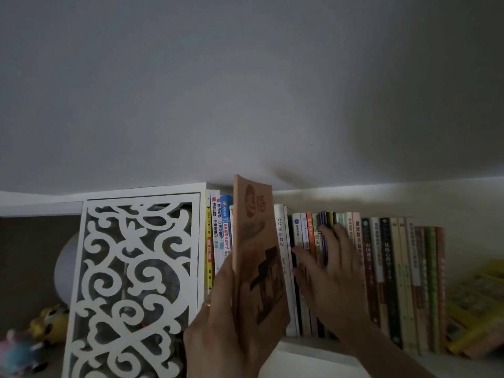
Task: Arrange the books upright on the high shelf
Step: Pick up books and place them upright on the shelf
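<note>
A tan paperback (256, 249) with a dark red emblem near its top and a dark picture lower on its cover stands upright and slightly tilted in the gap between two groups of books, its lower part gripped at the shelf's front edge. To its left, a few books with yellow, white and blue spines (218, 233) stand upright against the shelf's (313, 347) left end. To its right, a long row of books (381, 268) stands upright, and a yellow stack (474, 306) lies flat toward the right end.
</note>
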